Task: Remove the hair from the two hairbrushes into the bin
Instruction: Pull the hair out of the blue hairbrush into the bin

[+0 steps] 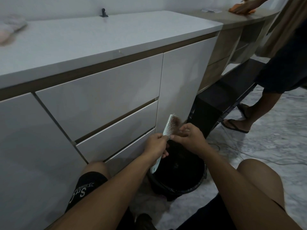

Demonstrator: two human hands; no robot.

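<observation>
My left hand (pixel 156 145) grips a pale hairbrush (pixel 168 126) by its handle and holds it tilted above a black bin (pixel 197 181) on the floor. A tuft of brown hair (pixel 177 121) sits in the bristles near the brush's tip. My right hand (pixel 189 136) is at the bristles with its fingertips pinched on the lower part of the brush face. The handle's end (pixel 154 168) pokes out below my left hand, over the bin's rim. I see only this one brush.
White cabinet drawers (pixel 103 103) under a white countertop (pixel 93 37) stand right behind the bin. My knees flank the bin. Another person (pixel 272 83) in sandals stands at the right by a wooden shelf. A thin cable (pixel 235 151) lies on the marbled floor.
</observation>
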